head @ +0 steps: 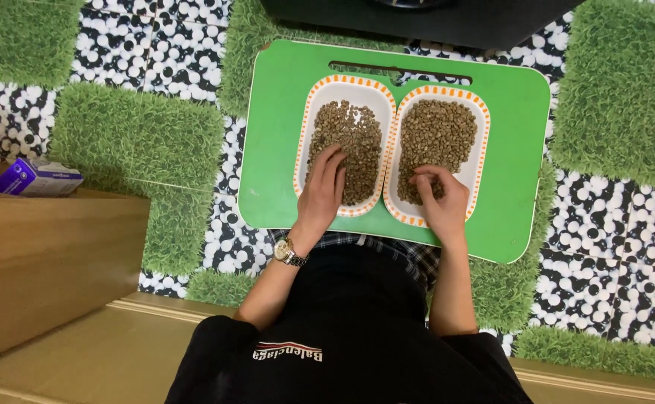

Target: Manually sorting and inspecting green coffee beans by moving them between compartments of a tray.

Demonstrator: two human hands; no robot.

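Patterned flooring is lying beneath you, with squares of artificial grass (136, 138) alternating with black-and-white pebble panels (619, 247). You are sitting over a green tray (271, 135) that is resting flat on this floor, its handle slot facing away from you. Two white oblong dishes with orange-dashed rims are sitting side by side on the tray, their long edges touching. Both dishes are holding heaps of small greenish-brown beans. Your left hand (322, 191) is resting in the near end of the left dish (346, 90), fingers extended and close together, fingertips touching the left beans (354, 138); it is gripping nothing that I can see. A metal wristwatch (288, 253) is showing on that wrist. Your right hand (440, 198) is working at the near end of the right dish (477, 161), fingers curled inward in a narrow pinch over the right beans (438, 131); I cannot tell whether a bean is being held between the fingertips. Your dark clothing is filling the lower middle of the view. To your left, a wooden step (43, 254) is running alongside, and a small purple and white box (34, 178) is lying on its far edge. A dark object (417, 19) is standing just beyond the tray's far side.
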